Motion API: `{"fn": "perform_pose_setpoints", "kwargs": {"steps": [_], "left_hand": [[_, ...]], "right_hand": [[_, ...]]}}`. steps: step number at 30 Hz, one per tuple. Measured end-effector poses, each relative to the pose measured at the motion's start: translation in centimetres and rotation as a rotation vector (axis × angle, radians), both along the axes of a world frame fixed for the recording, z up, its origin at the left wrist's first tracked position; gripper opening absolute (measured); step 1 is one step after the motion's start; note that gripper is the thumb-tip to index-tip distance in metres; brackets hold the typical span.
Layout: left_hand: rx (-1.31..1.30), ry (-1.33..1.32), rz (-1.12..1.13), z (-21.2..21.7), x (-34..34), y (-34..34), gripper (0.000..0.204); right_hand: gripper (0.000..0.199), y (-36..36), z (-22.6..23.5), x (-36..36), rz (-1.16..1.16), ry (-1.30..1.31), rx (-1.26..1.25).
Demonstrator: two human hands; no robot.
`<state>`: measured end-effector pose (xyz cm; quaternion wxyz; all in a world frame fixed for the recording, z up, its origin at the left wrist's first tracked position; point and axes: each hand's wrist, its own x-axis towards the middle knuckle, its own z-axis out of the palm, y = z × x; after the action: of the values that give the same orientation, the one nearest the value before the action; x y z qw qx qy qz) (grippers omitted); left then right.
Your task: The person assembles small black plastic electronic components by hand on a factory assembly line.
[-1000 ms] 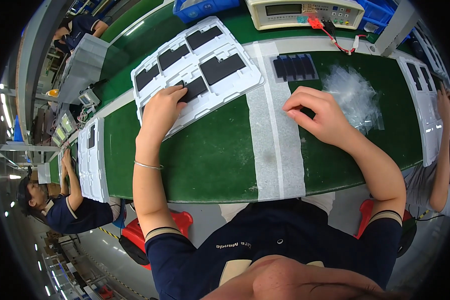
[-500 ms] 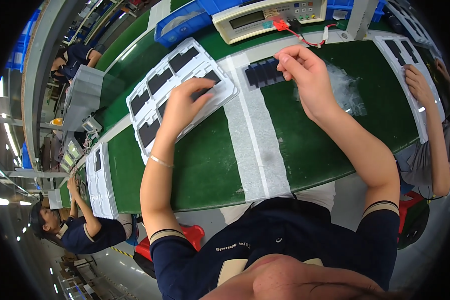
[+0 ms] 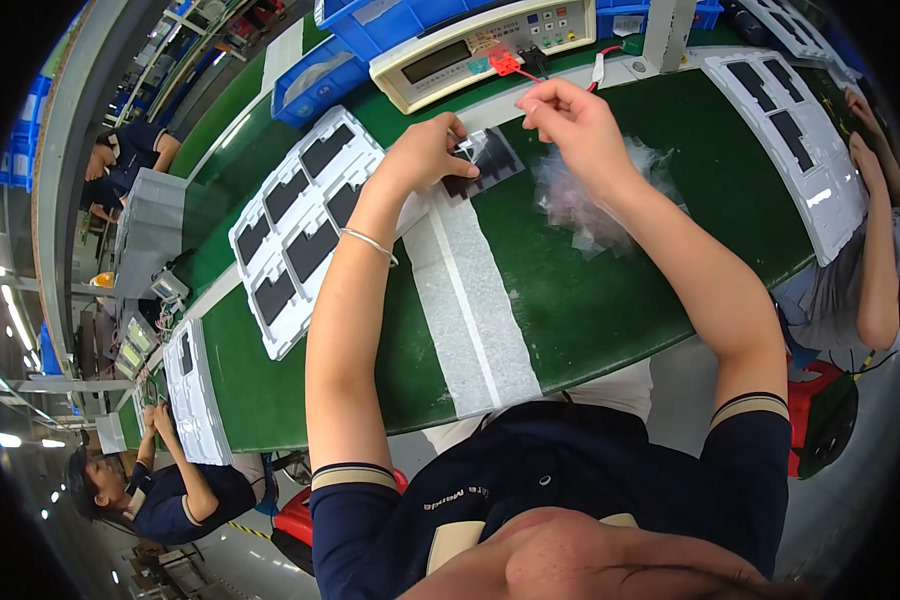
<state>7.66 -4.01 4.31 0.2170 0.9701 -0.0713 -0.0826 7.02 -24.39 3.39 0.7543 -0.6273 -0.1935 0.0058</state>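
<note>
My left hand (image 3: 428, 158) reaches to the near left side of a dark, glossy flat panel (image 3: 497, 165) on the bench. Its thumb and fingers grip the panel's left edge. Whether more panels lie under it I cannot tell. To the right, my right hand (image 3: 580, 135) is raised with thumb and forefinger pinched together; anything between them is too small to make out. Beneath and beside my right wrist lies a loose heap of clear plastic films (image 3: 602, 198). Left of my left hand, a white moulded tray (image 3: 270, 345) holds several dark panels in its pockets.
A bench meter (image 3: 485, 55) with a red clip (image 3: 503, 62) and lead stands at the back, beside blue bins (image 3: 320, 85). Another white tray (image 3: 820, 190) lies at right by a co-worker's hands. Stacked trays (image 3: 195, 390) sit at left near another person. A pale strip (image 3: 470, 320) crosses the green bench.
My left hand has moved right from over the tray to the dark panel and taken hold of its edge. My right hand stays pinched. The whole view has shifted somewhat.
</note>
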Motion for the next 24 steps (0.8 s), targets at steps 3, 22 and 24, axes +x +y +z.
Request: {"fn": "perform_pose_setpoints", "kwargs": {"steps": [3,22,24], "left_hand": [[-0.039,-0.014,0.03,-0.5,0.2,0.2,0.043],[-0.865,0.081,0.045,0.4,-10.3,0.0,0.032],[-0.873,0.191,0.055,0.8,-12.6,-0.1,0.035]], "right_hand": [[0.011,0.2,-0.5,0.1,0.016,-0.074,-0.024],[0.02,1.3,0.4,-3.7,0.108,-0.521,-0.352],[0.025,1.4,0.4,-4.7,0.158,-0.626,-0.492]]}}
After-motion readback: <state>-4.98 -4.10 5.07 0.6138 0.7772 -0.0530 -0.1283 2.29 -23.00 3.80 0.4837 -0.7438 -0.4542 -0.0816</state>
